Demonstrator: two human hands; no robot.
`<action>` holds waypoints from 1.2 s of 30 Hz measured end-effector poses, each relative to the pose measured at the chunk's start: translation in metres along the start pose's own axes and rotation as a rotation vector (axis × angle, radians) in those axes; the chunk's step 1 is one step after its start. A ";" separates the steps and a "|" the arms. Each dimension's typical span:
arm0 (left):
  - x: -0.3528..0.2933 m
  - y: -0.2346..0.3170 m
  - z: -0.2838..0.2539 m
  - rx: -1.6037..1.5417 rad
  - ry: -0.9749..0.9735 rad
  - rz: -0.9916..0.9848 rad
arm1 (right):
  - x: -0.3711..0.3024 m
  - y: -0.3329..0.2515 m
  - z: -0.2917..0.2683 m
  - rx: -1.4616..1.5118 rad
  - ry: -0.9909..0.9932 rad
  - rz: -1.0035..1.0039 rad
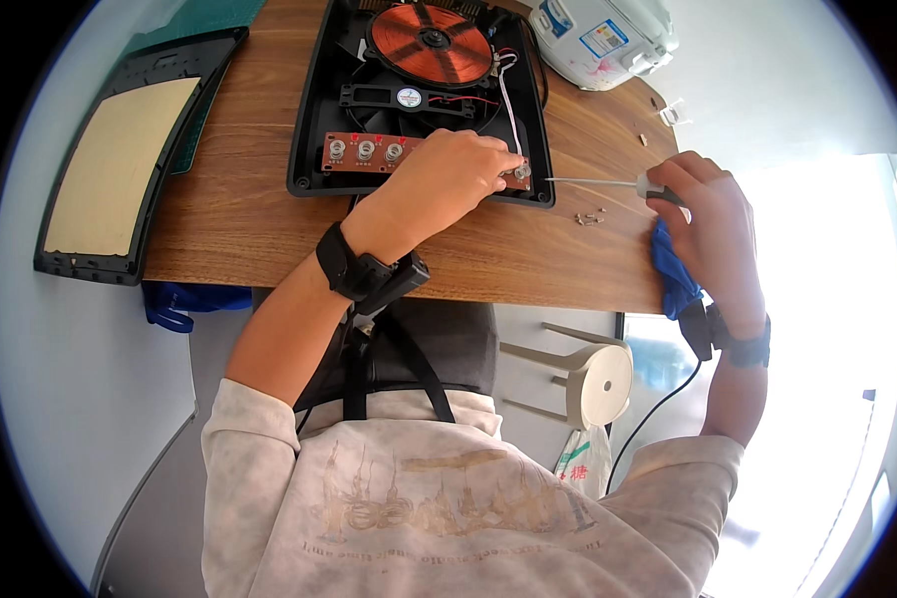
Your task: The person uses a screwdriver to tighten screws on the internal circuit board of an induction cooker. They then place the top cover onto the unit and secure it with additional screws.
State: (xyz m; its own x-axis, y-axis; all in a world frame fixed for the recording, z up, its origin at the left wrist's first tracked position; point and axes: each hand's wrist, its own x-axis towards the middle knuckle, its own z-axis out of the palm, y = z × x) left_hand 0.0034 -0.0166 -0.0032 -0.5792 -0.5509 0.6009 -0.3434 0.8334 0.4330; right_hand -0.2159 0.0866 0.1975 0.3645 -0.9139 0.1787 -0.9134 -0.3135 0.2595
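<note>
Bench observation. Black plastic square housing (309,120) lies open on a brown wood-grain table (558,269), ahead of the person, its inside facing up. Within it, at the far end: a flat round coil of orange-red wire (404,47) with dark spokes. Nearer: a black crossbar with a round white label (367,97).

Along the near edge sits a narrow reddish-brown circuit board (380,157) with round clear buttons; a thin white cable (509,105) runs down toward its right end.

Left hand (453,171) lies across the board, covering its middle; fingers are bent and close together, tips at the right end by the last button. From where I stand, cannot tell whether they press or pinch anything.

Right hand (706,204), beyond the housing's right side, is curled around the handle of a long, thin-shafted metal screwdriver (603,182). The shaft lies nearly level, its tip pointing left, just beside the housing's right rim, near the left fingertips.

Small silvery screws (590,217) lie loose on the table between housing and right hand. Far left: black curved panel with a cream sheet (115,169).
</note>
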 end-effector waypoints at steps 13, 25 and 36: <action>0.000 0.003 -0.005 -0.019 -0.099 -0.064 | 0.002 -0.006 0.012 -0.113 0.106 -0.195; 0.001 0.005 -0.007 -0.020 -0.110 -0.065 | 0.002 -0.006 0.017 -0.123 0.128 -0.220; 0.001 0.004 -0.005 -0.019 -0.106 -0.064 | 0.004 0.000 0.019 -0.115 0.107 -0.250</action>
State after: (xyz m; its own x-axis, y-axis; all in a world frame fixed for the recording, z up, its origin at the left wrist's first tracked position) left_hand 0.0050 -0.0138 0.0031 -0.6318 -0.5946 0.4974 -0.3692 0.7950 0.4813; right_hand -0.2182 0.0780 0.1802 0.5985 -0.7776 0.1929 -0.7683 -0.4890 0.4130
